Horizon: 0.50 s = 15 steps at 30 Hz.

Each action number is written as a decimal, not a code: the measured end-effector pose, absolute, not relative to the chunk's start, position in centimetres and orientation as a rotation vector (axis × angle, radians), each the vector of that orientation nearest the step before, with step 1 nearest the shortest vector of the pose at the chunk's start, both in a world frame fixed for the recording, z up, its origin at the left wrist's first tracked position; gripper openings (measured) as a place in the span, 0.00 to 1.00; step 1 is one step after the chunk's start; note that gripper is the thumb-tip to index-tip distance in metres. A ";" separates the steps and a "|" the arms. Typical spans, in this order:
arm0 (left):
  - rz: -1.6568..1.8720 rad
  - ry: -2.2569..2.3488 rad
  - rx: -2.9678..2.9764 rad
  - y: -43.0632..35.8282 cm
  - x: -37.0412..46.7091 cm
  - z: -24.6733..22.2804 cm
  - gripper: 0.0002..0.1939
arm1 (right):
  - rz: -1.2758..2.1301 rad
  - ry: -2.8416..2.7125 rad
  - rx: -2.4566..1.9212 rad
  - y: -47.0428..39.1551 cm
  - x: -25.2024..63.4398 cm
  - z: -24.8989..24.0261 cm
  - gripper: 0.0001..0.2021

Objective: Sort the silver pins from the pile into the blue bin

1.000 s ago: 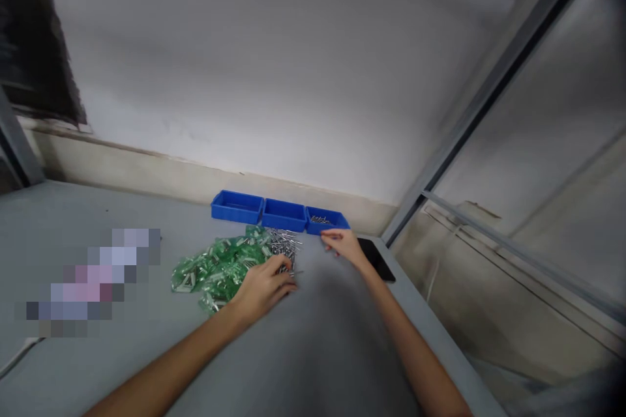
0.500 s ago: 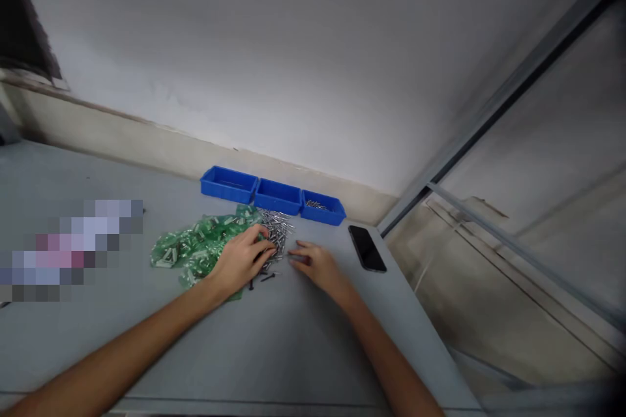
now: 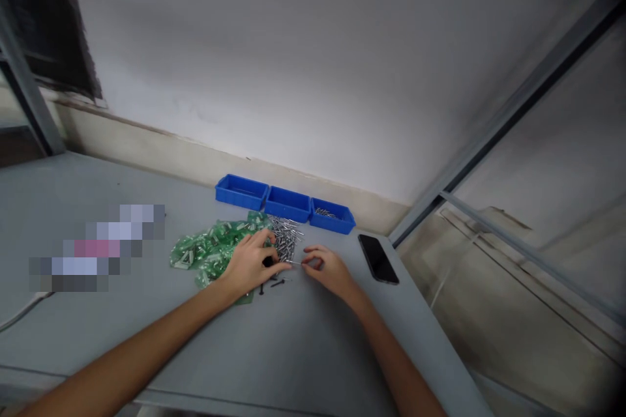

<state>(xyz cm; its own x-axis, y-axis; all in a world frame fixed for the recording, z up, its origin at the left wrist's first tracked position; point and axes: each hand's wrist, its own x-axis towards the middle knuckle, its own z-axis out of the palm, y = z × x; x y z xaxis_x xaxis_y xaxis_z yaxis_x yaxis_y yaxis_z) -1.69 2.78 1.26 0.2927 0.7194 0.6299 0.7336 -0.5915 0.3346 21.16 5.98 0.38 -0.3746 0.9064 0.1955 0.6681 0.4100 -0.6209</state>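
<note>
A heap of thin silver screw-like fasteners lies on the grey table, against green plastic packets with pale pieces inside. My left hand rests over the packets and the heap's near edge, its thumb and forefinger apart. Between the thumb and fingertips of my right hand is one thin silver fastener, pointing left, its far end close to my left thumb; whether they touch I cannot tell. A few dark screws lie just in front of the heap.
Three blue bins stand in a row by the wall: a left bin, a middle bin and a right bin with silver fasteners in it. A black phone lies near the table's right edge. At left is a pixelated object with a cable.
My right hand has closed on a silver fastener beside the heap. My left thumb has moved out towards it. The whole view has shifted slightly, so the bins and table appear further right.
</note>
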 end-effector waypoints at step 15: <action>-1.795 -1.462 -2.648 2.2 -0.6 1.8 0.06 | 1.115 -1.677 -1.242 3.5 18.6 2.5 0.15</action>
<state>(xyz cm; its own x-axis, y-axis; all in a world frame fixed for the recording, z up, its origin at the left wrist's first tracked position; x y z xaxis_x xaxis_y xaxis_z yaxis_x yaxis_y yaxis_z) -0.57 2.16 1.83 0.1636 0.7913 0.5891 0.4167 -0.5967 0.6858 18.58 3.46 2.45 -0.2420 0.9676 0.0720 0.3082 0.1470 -0.9399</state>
